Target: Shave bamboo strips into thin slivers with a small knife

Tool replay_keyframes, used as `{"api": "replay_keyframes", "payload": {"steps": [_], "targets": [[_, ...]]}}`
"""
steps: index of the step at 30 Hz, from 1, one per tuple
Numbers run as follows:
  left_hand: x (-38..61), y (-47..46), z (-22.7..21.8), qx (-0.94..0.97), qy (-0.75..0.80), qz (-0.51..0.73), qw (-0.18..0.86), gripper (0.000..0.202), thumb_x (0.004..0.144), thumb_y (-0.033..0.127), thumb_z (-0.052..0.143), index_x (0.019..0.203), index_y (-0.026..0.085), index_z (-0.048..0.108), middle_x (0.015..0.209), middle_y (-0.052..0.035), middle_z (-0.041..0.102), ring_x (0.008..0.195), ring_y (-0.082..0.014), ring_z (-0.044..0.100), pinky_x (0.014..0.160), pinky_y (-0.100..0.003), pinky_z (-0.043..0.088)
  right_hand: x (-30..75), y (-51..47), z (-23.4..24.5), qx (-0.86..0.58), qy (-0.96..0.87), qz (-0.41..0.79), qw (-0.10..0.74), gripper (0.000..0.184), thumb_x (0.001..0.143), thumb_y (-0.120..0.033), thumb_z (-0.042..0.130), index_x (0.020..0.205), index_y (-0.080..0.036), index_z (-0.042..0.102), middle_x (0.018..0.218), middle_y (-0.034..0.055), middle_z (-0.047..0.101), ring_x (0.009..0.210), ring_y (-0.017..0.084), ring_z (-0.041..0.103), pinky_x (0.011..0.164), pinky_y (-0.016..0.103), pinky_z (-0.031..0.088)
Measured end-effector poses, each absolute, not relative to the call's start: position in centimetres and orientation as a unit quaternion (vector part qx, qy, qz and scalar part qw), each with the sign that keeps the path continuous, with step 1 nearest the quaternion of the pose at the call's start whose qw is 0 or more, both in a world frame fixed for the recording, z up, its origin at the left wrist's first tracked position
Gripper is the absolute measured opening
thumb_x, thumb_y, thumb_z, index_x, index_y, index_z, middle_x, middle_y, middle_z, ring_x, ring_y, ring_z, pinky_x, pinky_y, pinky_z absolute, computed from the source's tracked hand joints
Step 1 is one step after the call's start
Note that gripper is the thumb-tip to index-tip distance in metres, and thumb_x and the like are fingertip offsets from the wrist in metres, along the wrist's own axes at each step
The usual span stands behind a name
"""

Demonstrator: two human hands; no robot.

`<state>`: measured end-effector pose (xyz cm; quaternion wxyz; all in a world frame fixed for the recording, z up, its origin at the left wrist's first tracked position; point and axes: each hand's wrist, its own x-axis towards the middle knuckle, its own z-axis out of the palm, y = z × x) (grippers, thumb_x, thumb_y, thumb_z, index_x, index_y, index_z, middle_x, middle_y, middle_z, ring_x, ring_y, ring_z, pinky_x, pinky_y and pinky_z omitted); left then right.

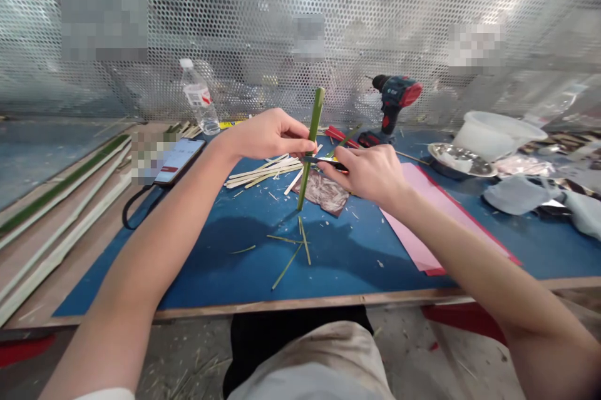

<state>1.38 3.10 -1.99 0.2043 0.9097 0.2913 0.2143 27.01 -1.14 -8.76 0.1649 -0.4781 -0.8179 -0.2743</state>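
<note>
A green bamboo strip (316,113) stands nearly upright between my hands, above the blue table mat (211,275). My left hand (270,134) pinches it around its middle with thumb and fingers. In my right hand (373,171) is a knife (334,163), its dark blade lying across the strip just below my left fingertips. Most of the knife's handle is hidden by my fingers. Thin green slivers (304,240) lie on the mat below the strip. Behind and below my hands are a bundle of pale strips (263,173) and a brown, scuffed sheet (323,193).
Long bamboo lengths (61,200) lie at the left, near a phone (178,159) with a cable. A water bottle (200,99) and a cordless drill (394,102) stand by the perforated metal screen (253,30). Pink paper (422,225), a metal bowl (462,160) and a white tub (493,132) occupy the right.
</note>
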Motion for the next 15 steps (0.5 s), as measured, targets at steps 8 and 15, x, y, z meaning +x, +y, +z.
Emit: {"api": "replay_keyframes", "payload": {"steps": [8, 15], "targets": [[1.1, 3.4, -2.5, 0.886, 0.294, 0.229, 0.276, 0.029, 0.092, 0.045, 0.067, 0.099, 0.022, 0.084, 0.089, -0.0027, 0.081, 0.085, -0.0182, 0.077, 0.077, -0.026, 0.060, 26.6, -2.0, -13.5, -0.493, -0.845, -0.199, 0.065, 0.070, 0.107, -0.068, 0.023, 0.100, -0.019, 0.073, 0.078, 0.0100, 0.076, 0.064, 0.021, 0.065, 0.062, 0.031, 0.022], [1.9, 2.6, -2.1, 0.896, 0.290, 0.223, 0.252, 0.030, 0.093, 0.045, 0.067, 0.096, 0.020, 0.084, 0.084, -0.0013, 0.081, 0.083, -0.0174, 0.077, 0.075, -0.025, 0.060, 26.8, -2.8, -14.3, -0.396, -0.898, -0.190, 0.013, 0.062, 0.109, -0.062, 0.029, 0.099, -0.020, 0.073, 0.080, 0.0090, 0.076, 0.064, 0.019, 0.063, 0.062, 0.031, 0.024]]}}
